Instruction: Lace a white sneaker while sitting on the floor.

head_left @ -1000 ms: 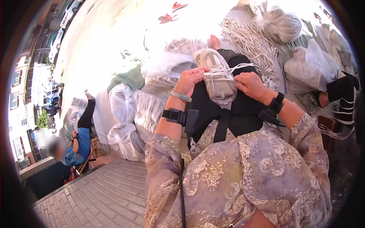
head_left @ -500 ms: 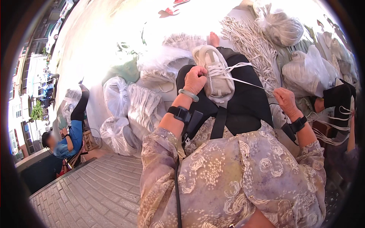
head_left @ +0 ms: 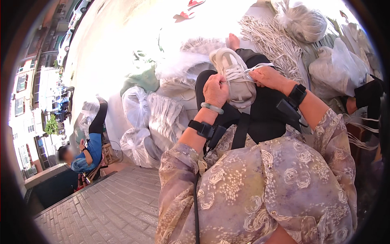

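The shoe [head_left: 239,96] sat on the lap [head_left: 265,120], lace [head_left: 235,76] already threaded across, a loose end [head_left: 265,64] left untied. The left hand [head_left: 215,91] and right hand [head_left: 268,77] curled beside it; I couldn't tell whether either gripped lace.

Person in blue [head_left: 94,147] seated at left, brick paving [head_left: 103,203], green shrub [head_left: 51,125], white cars [head_left: 64,45], red shoes [head_left: 184,16] at top

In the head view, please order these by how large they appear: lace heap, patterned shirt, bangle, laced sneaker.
Largest to smallest:
1. Patterned shirt
2. Lace heap
3. Laced sneaker
4. Bangle
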Available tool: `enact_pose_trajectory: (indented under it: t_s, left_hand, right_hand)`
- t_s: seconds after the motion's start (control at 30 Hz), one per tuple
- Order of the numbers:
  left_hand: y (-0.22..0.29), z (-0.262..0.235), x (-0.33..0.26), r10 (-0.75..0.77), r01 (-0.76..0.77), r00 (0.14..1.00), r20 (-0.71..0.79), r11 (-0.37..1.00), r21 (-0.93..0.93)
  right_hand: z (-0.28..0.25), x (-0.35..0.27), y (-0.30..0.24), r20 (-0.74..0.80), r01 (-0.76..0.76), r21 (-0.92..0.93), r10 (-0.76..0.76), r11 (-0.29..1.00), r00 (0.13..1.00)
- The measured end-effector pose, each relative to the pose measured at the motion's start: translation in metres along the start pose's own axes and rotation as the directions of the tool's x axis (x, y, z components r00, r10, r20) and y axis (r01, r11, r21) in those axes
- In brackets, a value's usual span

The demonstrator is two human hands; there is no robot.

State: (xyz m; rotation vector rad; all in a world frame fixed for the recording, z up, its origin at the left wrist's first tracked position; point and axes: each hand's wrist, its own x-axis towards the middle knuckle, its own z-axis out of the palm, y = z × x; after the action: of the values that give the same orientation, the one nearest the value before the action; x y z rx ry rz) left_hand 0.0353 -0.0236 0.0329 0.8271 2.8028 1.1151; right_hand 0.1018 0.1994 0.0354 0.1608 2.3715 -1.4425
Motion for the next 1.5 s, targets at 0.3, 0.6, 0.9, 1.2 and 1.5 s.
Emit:
enact_pose_trajectory:
  t_s: [0.3, 0.6, 0.9, 1.2, 1.5]
  left_hand:
    - [-0.006, -0.004, -0.01, -0.081, 0.082, 0.997, 0.015, 0.996, -0.046]
    - [-0.008, -0.002, -0.013, -0.101, 0.103, 0.994, 0.043, 0.993, -0.058]
    - [-0.002, -0.009, -0.003, -0.067, 0.068, 0.994, 0.086, 0.998, -0.008]
    - [0.042, -0.009, 0.04, 0.128, -0.135, 0.972, 0.196, 0.991, 0.021]
    - [0.032, 0.014, 0.02, 0.085, -0.104, 0.964, 0.254, 0.993, 0.063]
  right_hand:
    - [-0.012, 0.023, -0.018, 0.443, -0.408, 0.191, 0.293, 0.893, 0.848]
    - [-0.013, -0.026, -0.015, 0.204, 0.522, -0.788, -0.662, 0.326, 0.721]
    - [-0.04, -0.104, 0.062, -0.26, 0.24, -0.669, -0.524, 0.704, 0.811]
    - [-0.108, -0.168, 0.098, -0.299, -0.027, -0.711, -0.267, 0.703, 0.916]
    - [-0.021, -0.075, 0.034, -0.358, 0.253, -0.464, -0.44, 0.849, 0.823]
